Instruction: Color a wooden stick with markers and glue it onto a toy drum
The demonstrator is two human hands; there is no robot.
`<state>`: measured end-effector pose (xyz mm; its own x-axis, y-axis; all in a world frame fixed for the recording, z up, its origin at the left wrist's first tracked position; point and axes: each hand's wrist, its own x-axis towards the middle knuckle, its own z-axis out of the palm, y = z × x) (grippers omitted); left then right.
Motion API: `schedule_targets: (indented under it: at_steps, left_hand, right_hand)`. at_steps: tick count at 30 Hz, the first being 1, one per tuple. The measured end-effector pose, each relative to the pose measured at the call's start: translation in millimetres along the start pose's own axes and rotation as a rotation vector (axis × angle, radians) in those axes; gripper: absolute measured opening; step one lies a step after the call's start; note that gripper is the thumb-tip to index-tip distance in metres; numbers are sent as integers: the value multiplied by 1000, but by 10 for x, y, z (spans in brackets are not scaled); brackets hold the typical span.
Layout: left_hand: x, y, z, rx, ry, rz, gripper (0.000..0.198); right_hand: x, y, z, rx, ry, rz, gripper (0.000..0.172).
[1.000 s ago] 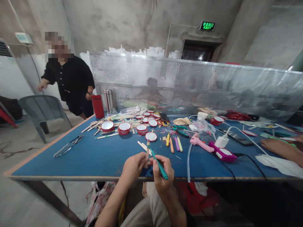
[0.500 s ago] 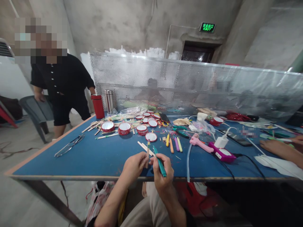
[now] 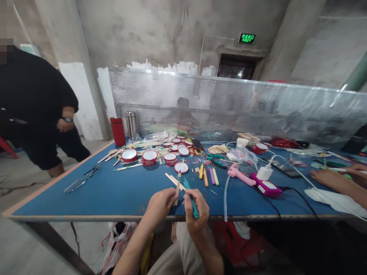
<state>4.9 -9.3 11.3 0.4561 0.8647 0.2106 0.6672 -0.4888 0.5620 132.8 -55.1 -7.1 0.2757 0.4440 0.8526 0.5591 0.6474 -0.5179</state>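
The fingers of the left hand (image 3: 163,201) pinch a wooden stick (image 3: 178,184) over the front part of the surface (image 3: 114,194); those of the right hand (image 3: 203,209) grip a teal marker (image 3: 195,211). A loose pinch could let the stick turn, making strokes crooked.

Stick (image 3: 178,184) is before drums (image 3: 181,167) on tbl (image 3: 114,194), glasses (image 3: 82,179) to L, markers (image 3: 212,176) to R

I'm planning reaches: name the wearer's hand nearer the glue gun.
Right. The right hand is left of the glue gun, lower in the picture; the left hand is farther left.
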Motion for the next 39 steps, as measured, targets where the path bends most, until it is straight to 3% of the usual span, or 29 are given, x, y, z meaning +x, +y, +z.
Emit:
schedule_targets:
  at_steps: [20,39]
  left_hand:
    - [-21,-3,30,43,49,-5,29]
    - [-24,-15,31,16,39,9,29]
  right_hand:
    - [7,5,-25,15,-148,-27,14]
    - [-21,15,-14,7,-116,6,13]
